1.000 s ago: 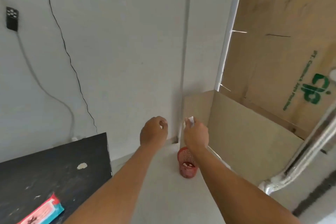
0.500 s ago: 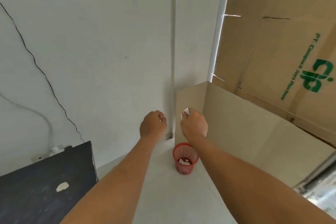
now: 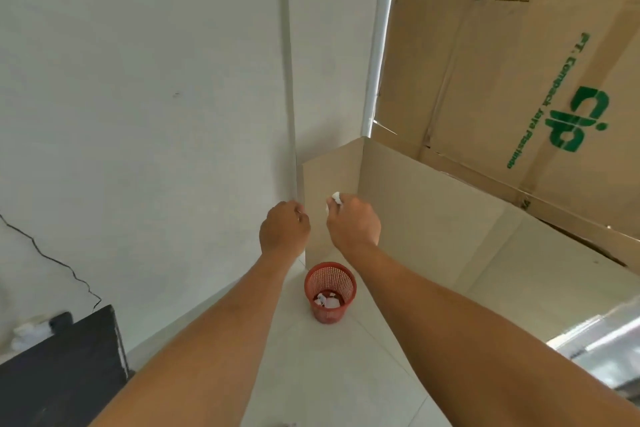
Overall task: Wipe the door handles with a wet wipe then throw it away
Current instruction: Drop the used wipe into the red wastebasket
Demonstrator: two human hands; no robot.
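Above the red mesh bin [image 3: 330, 291], the right hand [image 3: 353, 220] pinches a crumpled white wipe [image 3: 335, 198]; the left hand [image 3: 284, 227], likewise above the bin, is fisted, apparently empty.

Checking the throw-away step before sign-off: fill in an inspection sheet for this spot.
Surface: pale tiled floor.
Job's things: wipe not yet in the red bin, which stands on the floor holding white scraps; door handles not in view.
Clutter: blurred white bits at the black table.
Grips: right hand pinches the wipe; left hand curled, nothing seen in it.
Cables: thin black wire on the wall.
Surroundings: cardboard at right.
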